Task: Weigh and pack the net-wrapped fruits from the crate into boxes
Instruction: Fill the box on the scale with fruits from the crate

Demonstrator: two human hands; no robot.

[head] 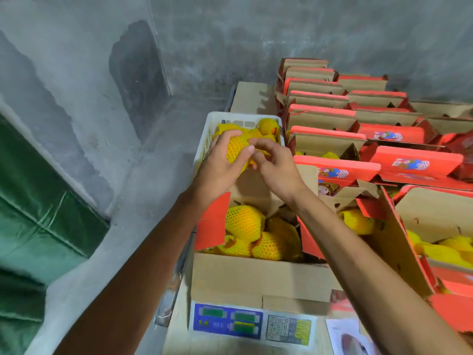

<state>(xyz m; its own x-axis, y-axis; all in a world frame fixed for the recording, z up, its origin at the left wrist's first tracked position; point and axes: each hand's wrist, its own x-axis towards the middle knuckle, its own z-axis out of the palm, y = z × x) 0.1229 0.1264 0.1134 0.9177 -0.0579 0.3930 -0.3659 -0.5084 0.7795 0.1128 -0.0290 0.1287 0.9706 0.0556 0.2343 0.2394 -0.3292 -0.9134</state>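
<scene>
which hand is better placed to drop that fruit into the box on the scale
Left. The left hand already grips the net-wrapped fruit above the crate, just beyond the open box on the scale. The right hand only pinches the net's loose end, so it would likely have to regrip.

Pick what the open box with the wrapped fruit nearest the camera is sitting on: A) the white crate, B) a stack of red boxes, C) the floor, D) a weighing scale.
D. The open box sits directly on the scale, whose blue display panel and keypad stick out below the box's front edge.
</scene>
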